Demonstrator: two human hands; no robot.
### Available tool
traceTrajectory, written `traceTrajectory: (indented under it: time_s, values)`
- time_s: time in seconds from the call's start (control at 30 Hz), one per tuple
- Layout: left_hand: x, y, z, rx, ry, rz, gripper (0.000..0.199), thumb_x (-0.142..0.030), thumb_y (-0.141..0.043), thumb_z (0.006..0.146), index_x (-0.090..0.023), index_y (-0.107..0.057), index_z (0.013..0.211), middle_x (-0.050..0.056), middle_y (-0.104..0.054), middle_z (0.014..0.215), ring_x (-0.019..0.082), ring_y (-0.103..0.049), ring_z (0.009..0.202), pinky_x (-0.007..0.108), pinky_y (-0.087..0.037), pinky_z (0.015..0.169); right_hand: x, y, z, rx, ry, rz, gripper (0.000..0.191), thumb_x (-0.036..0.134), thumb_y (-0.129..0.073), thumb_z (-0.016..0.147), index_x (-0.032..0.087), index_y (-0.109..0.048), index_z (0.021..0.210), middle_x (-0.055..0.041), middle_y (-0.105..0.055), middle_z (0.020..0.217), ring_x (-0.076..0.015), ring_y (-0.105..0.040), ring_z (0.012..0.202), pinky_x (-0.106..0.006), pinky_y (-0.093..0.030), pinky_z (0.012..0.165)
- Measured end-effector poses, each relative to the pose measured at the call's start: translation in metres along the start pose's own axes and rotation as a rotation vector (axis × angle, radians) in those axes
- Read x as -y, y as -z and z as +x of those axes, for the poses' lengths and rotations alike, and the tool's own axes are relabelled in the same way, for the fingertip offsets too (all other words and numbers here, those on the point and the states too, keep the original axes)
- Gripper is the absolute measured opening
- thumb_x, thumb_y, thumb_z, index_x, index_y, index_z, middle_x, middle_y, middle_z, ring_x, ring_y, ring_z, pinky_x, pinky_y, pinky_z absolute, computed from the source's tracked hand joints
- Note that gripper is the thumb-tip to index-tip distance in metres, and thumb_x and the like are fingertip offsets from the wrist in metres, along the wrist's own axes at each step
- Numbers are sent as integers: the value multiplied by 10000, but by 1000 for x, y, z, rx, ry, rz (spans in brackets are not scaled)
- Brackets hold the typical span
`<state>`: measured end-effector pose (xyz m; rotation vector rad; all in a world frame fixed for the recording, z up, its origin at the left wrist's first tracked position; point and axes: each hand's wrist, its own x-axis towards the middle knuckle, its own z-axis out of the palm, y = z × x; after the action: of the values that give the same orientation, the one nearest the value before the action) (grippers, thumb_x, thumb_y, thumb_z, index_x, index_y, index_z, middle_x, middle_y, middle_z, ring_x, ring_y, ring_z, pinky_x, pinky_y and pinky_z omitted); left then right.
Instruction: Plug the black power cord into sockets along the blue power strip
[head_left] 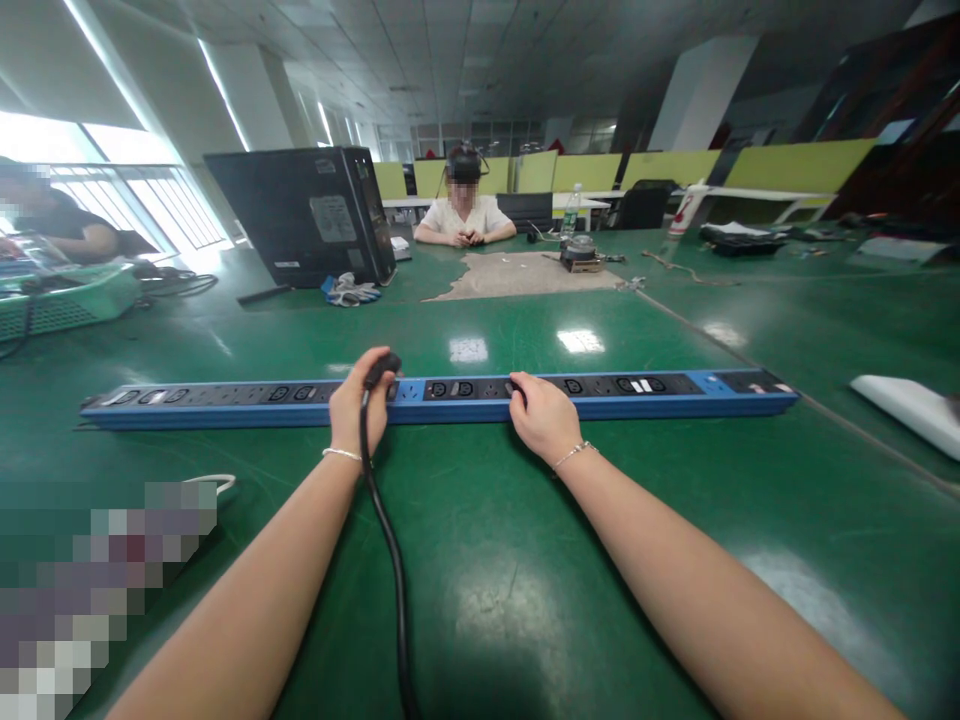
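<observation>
A long blue power strip [442, 411] with black socket panels lies crosswise on the green table. My left hand [358, 408], over its middle left of centre, is closed around a black power plug [385, 368], held up above the sockets. The plug's black cable [391, 545] hangs past my wrist toward the near edge of the view. To the right of centre, my right hand [546, 415] is closed at the strip's front edge, its fingertips over the sockets. A dark bit shows at those fingertips; whether it is part of the strip is unclear.
A black computer tower [300, 215] stands at the back left, with gloves [350, 290] beside it. A green basket [71, 300] is at far left. Across the table sits a person [465, 215] wearing a headset. A white object [907, 405] lies at right.
</observation>
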<state>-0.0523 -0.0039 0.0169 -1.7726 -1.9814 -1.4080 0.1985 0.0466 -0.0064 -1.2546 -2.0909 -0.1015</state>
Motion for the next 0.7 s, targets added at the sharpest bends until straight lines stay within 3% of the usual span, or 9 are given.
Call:
traceTrajectory:
  time_s: [0.03,0.1,0.23,0.33,0.5,0.7]
  values:
    - [-5,3,2,-82,46,-34,357,-325,-485,849,-266,-541,1196,7,-652,1127,175,-609,1002,308,-454,902,0,0,0,-1,-15,0,353,189,-400,838,132,-602,1122,-87,-654,1127,-195,-595,1042,-311,-423,968]
    - [-16,5,4,-76,59,-72,360,-317,-513,834,-274,-554,1189,3,-650,1134,185,-601,1022,322,-453,916,1,1,1,-5,-57,0,348,183,-399,835,158,-610,1110,-65,-666,1105,-190,-612,1005,-301,-448,926]
    - [-40,-14,1,239,0,-119,374,-311,-557,812,-280,-575,1184,3,-682,1074,192,-630,976,319,-477,886,0,3,2,-3,-117,0,328,175,-397,830,202,-630,1059,-33,-693,1033,-183,-640,933,-283,-483,829]
    - [-57,-37,-1,370,-43,-137,373,-268,-552,816,-273,-577,1188,9,-679,1091,192,-626,999,314,-470,905,-1,3,2,12,-132,-8,286,178,-401,826,217,-645,971,-25,-702,994,-175,-646,908,-273,-487,788]
    - [-72,-61,3,425,-78,-77,372,-286,-532,830,-282,-565,1201,20,-678,1090,195,-640,958,309,-483,866,0,4,3,28,-153,-46,255,205,-396,840,220,-638,919,-27,-707,947,-173,-648,872,-265,-479,737]
    - [-82,-68,3,438,-121,91,373,-331,-505,842,-297,-555,1211,38,-697,1033,223,-648,923,339,-476,837,1,5,4,14,-167,-64,240,215,-403,843,221,-634,907,-25,-710,909,-178,-650,834,-250,-461,684]
